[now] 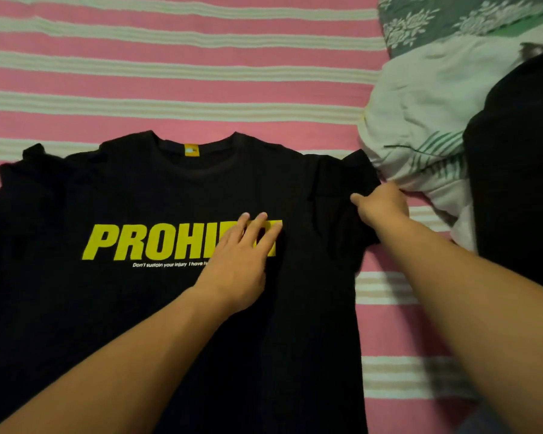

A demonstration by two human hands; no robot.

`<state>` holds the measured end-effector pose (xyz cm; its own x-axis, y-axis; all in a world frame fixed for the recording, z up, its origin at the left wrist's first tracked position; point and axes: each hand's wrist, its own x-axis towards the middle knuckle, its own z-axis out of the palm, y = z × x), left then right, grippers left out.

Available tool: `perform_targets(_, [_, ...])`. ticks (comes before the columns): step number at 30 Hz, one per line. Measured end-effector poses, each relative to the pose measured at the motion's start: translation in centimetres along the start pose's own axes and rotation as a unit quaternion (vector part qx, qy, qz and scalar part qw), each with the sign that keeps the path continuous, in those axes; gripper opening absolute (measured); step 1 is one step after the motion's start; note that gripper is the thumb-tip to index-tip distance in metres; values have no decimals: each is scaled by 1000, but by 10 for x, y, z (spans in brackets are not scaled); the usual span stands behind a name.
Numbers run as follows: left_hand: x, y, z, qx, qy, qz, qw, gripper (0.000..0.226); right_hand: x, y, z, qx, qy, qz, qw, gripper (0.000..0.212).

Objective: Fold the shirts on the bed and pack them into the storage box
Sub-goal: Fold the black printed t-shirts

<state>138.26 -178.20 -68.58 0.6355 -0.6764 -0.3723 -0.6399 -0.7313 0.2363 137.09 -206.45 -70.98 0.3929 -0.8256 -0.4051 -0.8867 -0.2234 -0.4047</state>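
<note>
Pink and white striped bedsheet (201,98), with a black t-shirt (138,308) spread face up on it, yellow print showing. Left hand (239,261) lies flat on the chest, fingers straight. Right hand (381,203) pinches the right sleeve (342,189), just beside a crumpled white shirt (420,120).

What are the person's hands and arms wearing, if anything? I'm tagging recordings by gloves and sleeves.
Nothing shows on either. The left hand and the right hand are bare: no gloves, rings, watch or wristband in view. Both forearms are uncovered up to the frame edge, so no sleeve shows.
</note>
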Motion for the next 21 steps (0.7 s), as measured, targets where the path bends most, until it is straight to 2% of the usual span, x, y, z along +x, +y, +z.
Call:
perform_targets(2, [32, 12, 0, -1, -16, -12, 1000, 91, -3, 15, -7, 56, 32, 38, 997, 44])
perform_targets(4, [55, 21, -2, -2, -77, -46, 996, 93, -9, 35, -17, 122, 76, 86, 986, 38])
perform_targets(6, [72, 23, -8, 24, -135, -69, 988, 94, -17, 51, -24, 184, 78, 107, 974, 33])
perform_targets(8, [83, 23, -23, -5, -178, -82, 981, 89, -28, 51, -30, 233, 55, 76, 968, 25])
perform_targets(10, [79, 26, -46, -157, -167, -93, 969, 73, -41, 35, -39, 259, 26, 1, 966, 22])
perform_targets(11, [70, 26, -55, -280, -125, -113, 945, 61, -50, 20, -40, 255, 11, -44, 966, 21])
perform_targets(12, [57, 25, -63, -434, -65, -147, 886, 47, -63, 2, -42, 238, -14, -96, 966, 20])
perform_targets(13, [44, 23, -71, -568, -19, -188, 801, 36, -77, -16, -43, 214, -45, -161, 962, 24])
perform_targets(14, [31, 22, -79, -688, -1, -214, 694, 38, -92, -35, -42, 185, -89, -229, 952, 30])
perform_targets(15, [19, 18, -81, -777, -4, -215, 592, 51, -110, -51, -41, 158, -144, -291, 933, 37])
perform_targets(16, [7, 12, -83, -826, -2, -206, 525, 62, -131, -64, -39, 138, -209, -337, 908, 40])
perform_targets(17, [1, 3, -80, -837, 0, -214, 504, 68, -150, -70, -34, 118, -253, -367, 888, 42])
perform_targets(18, [-4, -2, -78, -841, 7, -232, 489, 68, -164, -67, -29, 106, -257, -381, 882, 42])
perform_targets(20, [-2, -17, -62, -819, 18, -290, 495, 55, -182, -30, -17, 93, -155, -348, 920, 37])
perform_targets(21, [-1, -26, -49, -795, 6, -322, 514, 47, -190, 3, -9, 73, -97, -300, 946, 35])
